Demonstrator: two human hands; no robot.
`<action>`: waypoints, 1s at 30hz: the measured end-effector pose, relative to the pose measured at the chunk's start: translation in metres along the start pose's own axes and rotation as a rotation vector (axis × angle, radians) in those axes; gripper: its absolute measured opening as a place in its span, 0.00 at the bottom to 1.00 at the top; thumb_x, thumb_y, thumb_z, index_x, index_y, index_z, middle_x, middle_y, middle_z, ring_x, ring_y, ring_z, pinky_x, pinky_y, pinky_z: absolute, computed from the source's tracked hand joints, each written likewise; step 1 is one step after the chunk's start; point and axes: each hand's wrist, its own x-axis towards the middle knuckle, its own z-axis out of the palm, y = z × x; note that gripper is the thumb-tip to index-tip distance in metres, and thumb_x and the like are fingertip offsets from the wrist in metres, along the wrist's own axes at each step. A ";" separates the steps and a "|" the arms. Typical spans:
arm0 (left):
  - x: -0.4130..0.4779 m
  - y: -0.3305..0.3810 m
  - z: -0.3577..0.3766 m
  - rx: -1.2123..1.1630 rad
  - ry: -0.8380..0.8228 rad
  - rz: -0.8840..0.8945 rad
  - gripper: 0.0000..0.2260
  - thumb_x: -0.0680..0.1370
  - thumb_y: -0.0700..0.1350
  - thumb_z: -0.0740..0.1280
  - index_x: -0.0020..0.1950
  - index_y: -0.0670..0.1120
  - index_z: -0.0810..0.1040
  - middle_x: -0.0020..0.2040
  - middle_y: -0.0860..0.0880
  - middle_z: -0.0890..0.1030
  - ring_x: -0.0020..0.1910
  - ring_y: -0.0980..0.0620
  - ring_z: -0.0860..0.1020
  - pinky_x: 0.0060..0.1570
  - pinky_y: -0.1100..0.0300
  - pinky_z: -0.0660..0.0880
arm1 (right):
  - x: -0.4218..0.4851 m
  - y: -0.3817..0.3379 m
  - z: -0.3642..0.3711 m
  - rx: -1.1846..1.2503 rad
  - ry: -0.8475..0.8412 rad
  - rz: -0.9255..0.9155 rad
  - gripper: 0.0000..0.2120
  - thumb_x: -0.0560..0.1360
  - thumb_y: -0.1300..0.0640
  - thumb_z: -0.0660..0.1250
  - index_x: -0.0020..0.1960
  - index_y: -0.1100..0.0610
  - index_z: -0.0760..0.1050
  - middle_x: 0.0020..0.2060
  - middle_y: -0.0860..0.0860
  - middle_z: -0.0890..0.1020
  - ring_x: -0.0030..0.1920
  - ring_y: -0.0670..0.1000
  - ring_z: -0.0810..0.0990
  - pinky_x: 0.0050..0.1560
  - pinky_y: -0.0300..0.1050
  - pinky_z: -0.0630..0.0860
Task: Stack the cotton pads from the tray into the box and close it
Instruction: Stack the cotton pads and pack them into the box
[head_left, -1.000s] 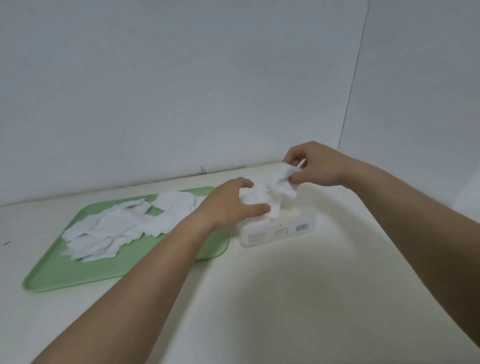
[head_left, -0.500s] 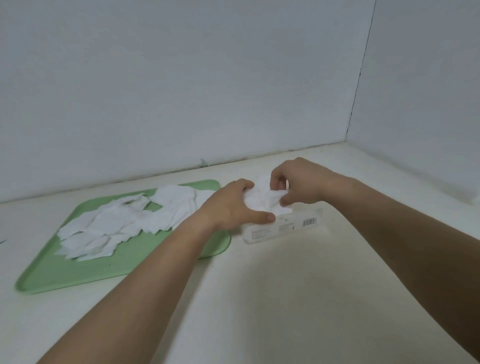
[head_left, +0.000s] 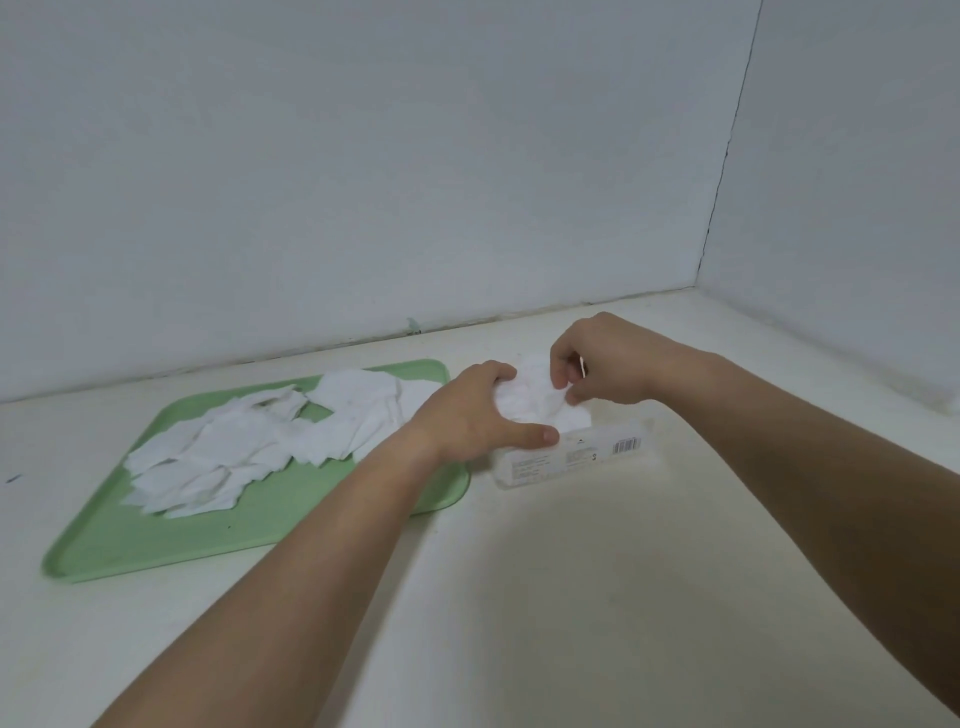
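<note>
One pale, matte counter (head_left: 623, 597) carries everything, set in a corner of two plain grey walls. On its left lies one green tray (head_left: 260, 525), a smooth, shallow rectangle with rounded corners, its long axis running from near left to far right. Across the tray's far half spreads one loose heap of white cotton pads (head_left: 249, 447), flat, soft-looking squares that overlap too much to count. Just right of the tray's near right corner stands one box (head_left: 571, 457), a low, whitish, translucent oblong (a barcode sits at the right end of its near side); its long axis runs left to right, the right end slightly farther away, and its top is open. Two bare forearms reach in from the near edge. The left grip (head_left: 467, 415) curls over the box's left end, thumb along the near rim. The right grip (head_left: 608, 364) pinches, with bent fingers and thumb, one crumpled bunch of pads (head_left: 530, 397) that sits in the box's opening between both grips.
</note>
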 end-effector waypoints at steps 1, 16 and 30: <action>-0.001 0.001 0.000 -0.003 0.003 -0.001 0.45 0.65 0.63 0.80 0.77 0.52 0.65 0.73 0.55 0.69 0.70 0.54 0.70 0.67 0.56 0.69 | 0.000 -0.001 0.002 0.001 0.002 0.007 0.08 0.71 0.59 0.76 0.45 0.50 0.80 0.40 0.45 0.79 0.38 0.44 0.77 0.36 0.39 0.69; -0.019 0.005 -0.007 -0.030 0.091 0.033 0.44 0.68 0.66 0.75 0.78 0.53 0.62 0.77 0.55 0.68 0.76 0.50 0.64 0.73 0.51 0.64 | -0.016 -0.024 -0.024 0.010 0.042 0.029 0.14 0.66 0.49 0.80 0.47 0.48 0.79 0.44 0.44 0.80 0.41 0.46 0.78 0.42 0.45 0.76; -0.071 -0.088 -0.090 -0.215 0.509 -0.064 0.14 0.78 0.51 0.70 0.62 0.50 0.77 0.52 0.57 0.81 0.53 0.58 0.80 0.53 0.62 0.75 | 0.030 -0.134 0.008 0.309 0.189 -0.215 0.05 0.72 0.59 0.74 0.42 0.50 0.81 0.35 0.44 0.81 0.35 0.40 0.78 0.39 0.34 0.75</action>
